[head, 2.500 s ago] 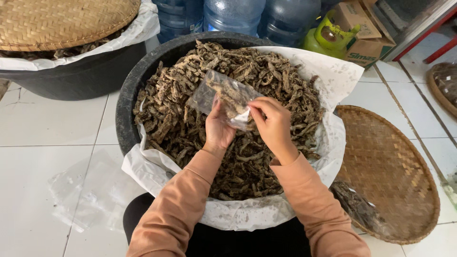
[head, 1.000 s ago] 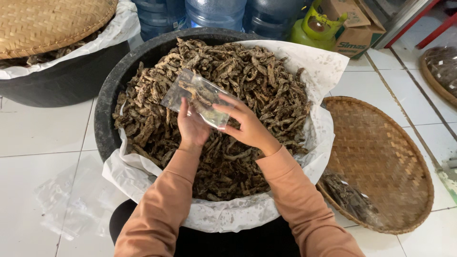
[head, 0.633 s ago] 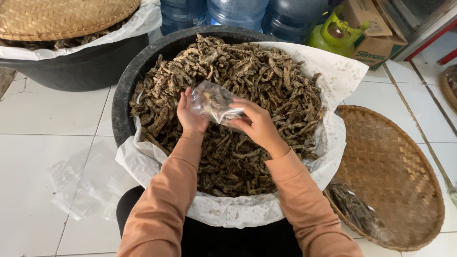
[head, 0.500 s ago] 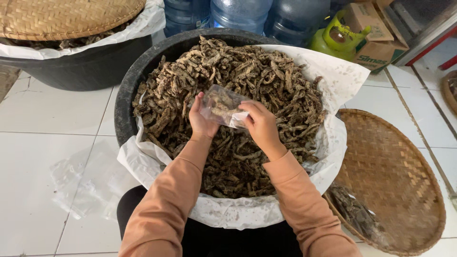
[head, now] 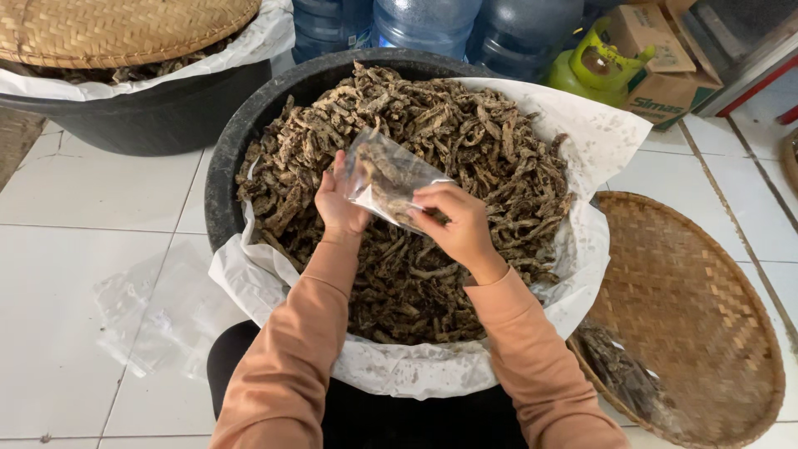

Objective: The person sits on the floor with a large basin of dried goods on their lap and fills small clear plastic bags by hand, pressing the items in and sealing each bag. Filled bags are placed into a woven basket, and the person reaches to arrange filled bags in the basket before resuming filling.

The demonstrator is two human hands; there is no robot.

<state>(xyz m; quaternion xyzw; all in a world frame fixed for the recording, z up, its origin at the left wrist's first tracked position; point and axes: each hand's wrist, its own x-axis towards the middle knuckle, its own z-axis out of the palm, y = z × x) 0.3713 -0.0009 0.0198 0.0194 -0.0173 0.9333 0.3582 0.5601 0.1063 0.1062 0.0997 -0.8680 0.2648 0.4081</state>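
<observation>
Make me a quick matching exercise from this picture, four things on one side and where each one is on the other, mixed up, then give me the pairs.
Things:
1. clear plastic bag
2. woven tray
3. green gas canister
4. dried brown pieces

Places:
A. on the floor tiles, right of the tub
B. heaped in the black tub
C. held between left hand and right hand
D. behind the tub, beside a cardboard box

Pairs: 1-C, 2-A, 3-D, 4-B

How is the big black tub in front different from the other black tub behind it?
The front tub is open, heaped with brown dried pieces; the back tub is covered by a woven tray. Both hands hold a clear bag over the front one. Both have white liners.
</observation>
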